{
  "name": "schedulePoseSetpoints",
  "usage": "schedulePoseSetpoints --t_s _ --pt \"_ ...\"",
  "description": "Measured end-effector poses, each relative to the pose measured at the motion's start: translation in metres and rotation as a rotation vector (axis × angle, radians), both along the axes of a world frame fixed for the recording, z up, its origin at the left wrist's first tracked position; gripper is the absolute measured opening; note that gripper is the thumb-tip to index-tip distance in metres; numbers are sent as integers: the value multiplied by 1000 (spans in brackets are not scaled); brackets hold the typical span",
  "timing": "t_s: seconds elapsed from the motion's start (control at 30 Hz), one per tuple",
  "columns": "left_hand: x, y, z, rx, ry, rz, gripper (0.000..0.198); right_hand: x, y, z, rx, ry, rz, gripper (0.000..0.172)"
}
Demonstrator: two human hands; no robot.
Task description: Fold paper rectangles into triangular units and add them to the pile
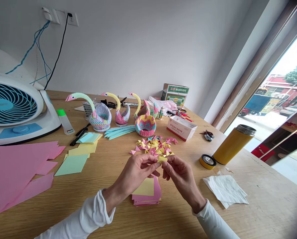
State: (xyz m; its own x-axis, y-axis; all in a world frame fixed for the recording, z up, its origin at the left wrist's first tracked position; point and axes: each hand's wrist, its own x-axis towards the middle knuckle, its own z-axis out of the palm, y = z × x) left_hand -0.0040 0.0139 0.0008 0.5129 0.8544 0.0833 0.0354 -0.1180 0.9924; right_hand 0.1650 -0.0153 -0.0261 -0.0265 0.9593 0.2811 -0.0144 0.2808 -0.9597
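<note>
Between my two hands is a small folded piece of yellow paper [162, 159]. My left hand [140, 169] pinches its left end with thumb and fingers. On the other end, my right hand [179, 171] grips it the same way. Below them lies a stack of pink and yellow paper squares [146, 192], partly covered by my fingers. Just beyond my fingertips spreads a heap of small folded paper triangles [154, 145] in pink, yellow and blue. Behind the heap stands a round, ribbed paper basket shape [145, 124] made of such pieces.
Three paper swans [102, 116] stand at the back. Pink sheets [19, 169], green paper [72, 165] and a fan [16, 106] are at left. A sticky note box [180, 128], yellow thermos [233, 144], its lid [208, 161] and a white tissue [225, 190] sit at right.
</note>
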Motion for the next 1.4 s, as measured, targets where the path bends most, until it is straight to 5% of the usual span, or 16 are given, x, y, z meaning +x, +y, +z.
schedulePoseSetpoints --t_s 0.27,0.53,0.9,1.4 --pt "-2 14 -18 354 218 132 19 -1 13 -18 -65 -63 -16 34" --pt "-4 23 -35 428 288 158 20 -7 22 -35 -51 20 9 32" --pt "-7 24 -40 493 289 151 20 -4 23 -35 -34 28 52 27" --pt "-4 24 -32 152 79 46 24 -1 20 -22 -77 93 11 27"
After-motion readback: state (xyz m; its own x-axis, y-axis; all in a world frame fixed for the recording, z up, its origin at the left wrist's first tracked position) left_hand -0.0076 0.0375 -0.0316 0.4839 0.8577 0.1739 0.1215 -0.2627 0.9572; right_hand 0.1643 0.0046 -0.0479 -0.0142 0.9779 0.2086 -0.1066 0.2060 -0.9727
